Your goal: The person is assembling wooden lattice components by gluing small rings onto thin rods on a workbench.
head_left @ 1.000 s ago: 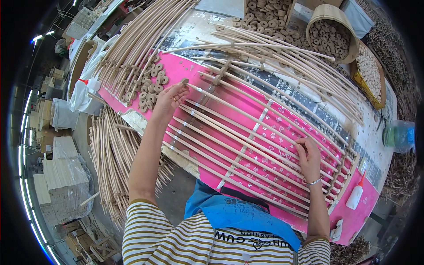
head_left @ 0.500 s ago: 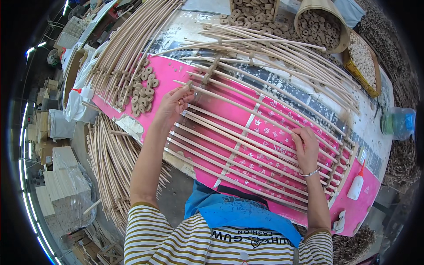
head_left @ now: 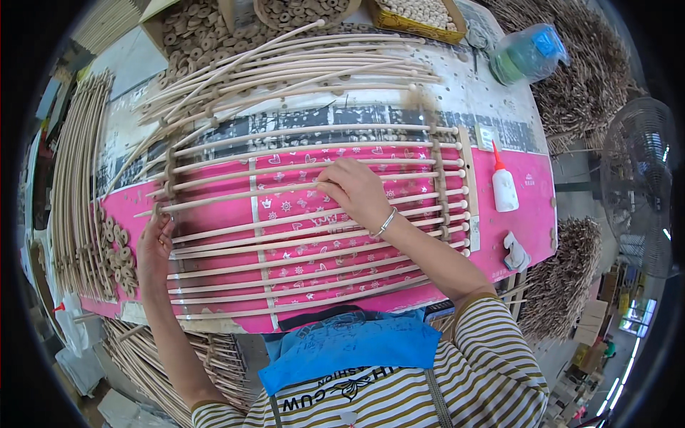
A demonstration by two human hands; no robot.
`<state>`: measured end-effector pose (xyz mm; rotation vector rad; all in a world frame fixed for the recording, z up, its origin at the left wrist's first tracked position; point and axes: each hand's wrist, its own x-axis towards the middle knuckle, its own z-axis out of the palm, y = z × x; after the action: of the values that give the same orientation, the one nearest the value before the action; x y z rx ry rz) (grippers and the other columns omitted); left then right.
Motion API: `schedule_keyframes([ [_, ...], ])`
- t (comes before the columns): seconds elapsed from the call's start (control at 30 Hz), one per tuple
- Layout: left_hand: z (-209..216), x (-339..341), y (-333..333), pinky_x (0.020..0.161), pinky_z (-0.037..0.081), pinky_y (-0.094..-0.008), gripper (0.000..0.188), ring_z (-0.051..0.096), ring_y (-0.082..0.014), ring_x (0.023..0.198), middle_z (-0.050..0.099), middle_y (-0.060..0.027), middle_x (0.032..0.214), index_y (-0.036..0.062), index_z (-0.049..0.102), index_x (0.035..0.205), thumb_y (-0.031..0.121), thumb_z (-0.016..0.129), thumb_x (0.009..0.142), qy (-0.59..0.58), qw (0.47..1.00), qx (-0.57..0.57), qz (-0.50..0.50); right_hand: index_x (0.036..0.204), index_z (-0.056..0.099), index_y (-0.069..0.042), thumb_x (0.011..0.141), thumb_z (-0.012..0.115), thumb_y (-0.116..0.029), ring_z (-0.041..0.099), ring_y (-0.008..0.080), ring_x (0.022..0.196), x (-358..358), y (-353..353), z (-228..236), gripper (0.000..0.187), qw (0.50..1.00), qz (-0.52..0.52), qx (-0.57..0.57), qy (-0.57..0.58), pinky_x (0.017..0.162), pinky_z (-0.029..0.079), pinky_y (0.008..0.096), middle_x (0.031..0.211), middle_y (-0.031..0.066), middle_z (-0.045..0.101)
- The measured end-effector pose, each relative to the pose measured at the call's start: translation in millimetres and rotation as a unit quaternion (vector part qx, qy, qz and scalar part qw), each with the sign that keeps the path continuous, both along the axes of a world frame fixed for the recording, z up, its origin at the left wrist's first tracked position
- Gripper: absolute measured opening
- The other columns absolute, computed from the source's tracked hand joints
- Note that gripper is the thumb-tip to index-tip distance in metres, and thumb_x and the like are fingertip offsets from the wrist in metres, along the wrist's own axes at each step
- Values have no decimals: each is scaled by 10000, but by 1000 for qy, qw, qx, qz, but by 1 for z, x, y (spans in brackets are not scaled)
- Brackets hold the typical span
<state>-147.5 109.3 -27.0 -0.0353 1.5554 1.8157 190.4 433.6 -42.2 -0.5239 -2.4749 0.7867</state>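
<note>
Across the pink sheet (head_left: pixel 536 246), pale wooden rods (head_left: pixel 214 232) lie side by side. The left hand (head_left: pixel 153 246), fingertips pinched nearly together, grips a small brown ring (head_left: pixel 156 210) at the left end of one rod (head_left: pixel 228 197), toward the far side of the row. The right hand (head_left: pixel 354 191), thumb and forefinger closed, holds the same rod near its middle. Loose rings (head_left: pixel 118 250) lie heaped at left; a white bottle (head_left: pixel 505 191) with a red tip is at right, on the sheet.
</note>
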Motion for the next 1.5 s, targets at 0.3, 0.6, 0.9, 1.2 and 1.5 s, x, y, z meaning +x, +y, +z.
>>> schedule_keyframes([
  [0.3, 14, -9, -35, 694, 465, -264, 133, 565, -104, 747, 617, 26, 817, 16, 727, 1047, 117, 768, 971, 517, 825, -223, -54, 923, 718, -74, 948, 722, -224, 665, 310, 919, -10, -5, 5, 152, 999, 32, -40, 7, 814, 524, 440, 951, 85, 703],
  [0.6, 41, 14, 8, 895, 460, -428, 529, 628, -273, 1078, 649, -13, 1161, 257, 709, 1303, 137, 803, 796, 716, 569, -369, -166, 986, 710, -43, 959, 729, -146, 637, 293, 875, -3, -3, 6, 108, 998, 30, -45, -15, 771, 500, 387, 905, 102, 635],
  [0.9, 17, 11, 16, 899, 464, -425, 463, 623, -256, 1066, 637, 3, 1123, 222, 719, 1217, 131, 812, 773, 713, 582, -357, -161, 964, 719, -55, 949, 728, -162, 626, 301, 920, -5, -3, 9, 109, 997, 23, 55, -50, 795, 502, 420, 931, 94, 628],
  [1.2, 15, 0, -11, 911, 536, -429, 350, 691, -305, 1019, 701, -108, 1085, 93, 713, 1254, 112, 761, 908, 645, 709, -278, -64, 1015, 712, -67, 901, 771, -152, 626, 311, 926, 4, -13, 29, 154, 997, 2, 82, -8, 802, 490, 427, 964, 107, 645],
  [1.5, 12, -36, -122, 876, 532, -435, 295, 692, -280, 997, 695, -86, 1113, 114, 727, 1225, 124, 718, 930, 577, 677, -452, 63, 949, 715, -49, 857, 785, -130, 628, 308, 896, 16, -28, 28, 141, 990, 111, 13, -83, 789, 484, 430, 934, 106, 640],
])
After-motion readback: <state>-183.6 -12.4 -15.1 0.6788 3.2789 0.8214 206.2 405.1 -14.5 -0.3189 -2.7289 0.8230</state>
